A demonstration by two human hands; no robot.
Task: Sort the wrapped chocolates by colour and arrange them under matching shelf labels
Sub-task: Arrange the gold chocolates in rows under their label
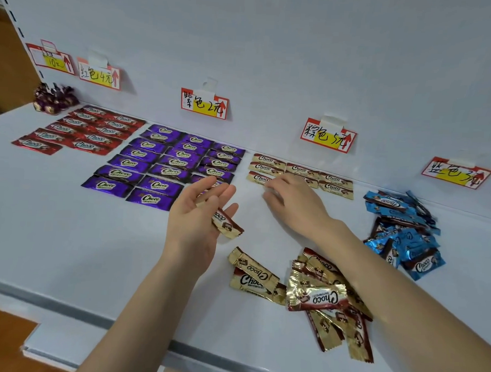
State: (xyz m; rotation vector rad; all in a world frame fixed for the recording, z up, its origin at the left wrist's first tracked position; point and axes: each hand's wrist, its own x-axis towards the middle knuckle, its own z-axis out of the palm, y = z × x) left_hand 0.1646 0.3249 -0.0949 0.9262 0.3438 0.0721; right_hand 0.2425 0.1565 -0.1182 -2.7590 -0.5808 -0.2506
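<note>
The left forearm reaches up from the lower edge over the white shelf (96, 235). The left hand (198, 212) hovers above the shelf with its fingers loosely curled, holding a gold chocolate (227, 225) between fingers and thumb; the wrapper's far end sticks out to the right. The right arm comes in from the right, crossing over the loose gold pile (318, 296) near the shelf's front. The right hand (294, 205) is palm down with fingers fairly straight and apart, the tips resting on the front left piece of the gold rows (334, 182), which lie under the brown label (328, 136).

The purple rows (161, 165) lie under the purple label (204, 104), and the red rows (80, 131) under the red label (98, 74). An unsorted blue pile (402, 229) sits at the right, below the blue label (457, 174).
</note>
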